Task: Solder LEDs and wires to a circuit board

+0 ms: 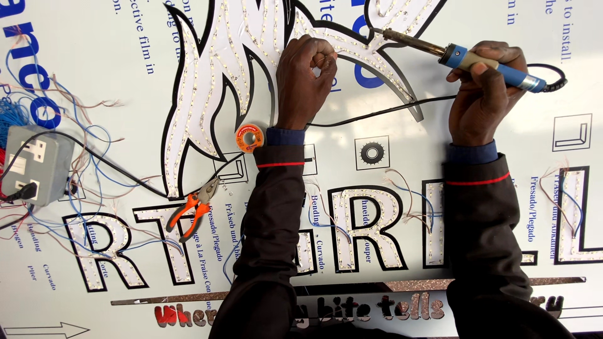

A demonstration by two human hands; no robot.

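While my right hand point(482, 94) wraps shut around the blue handle of a soldering iron point(461, 58), its brass barrel slants up and to the left so that the tip meets a curved flame-shaped cut-out point(251, 69) lined with rows of small LED modules. My left hand point(304, 78) rests on the same cut-out, fingers curled into a loose fist with thumb and forefinger pinched together; what they pinch is too small to tell. The iron's black cord point(383, 110) runs from the handle's rear, loops round and passes beneath my left wrist. A small orange spool of solder wire point(249, 137) lies just beside that wrist, on the white sign panel point(515, 157). Orange-handled pliers point(196, 210) lie lower left, near the outlined letters point(364, 226). A grey socket box point(36, 164) sits at the far left edge amid loose blue and red wires point(94, 188).
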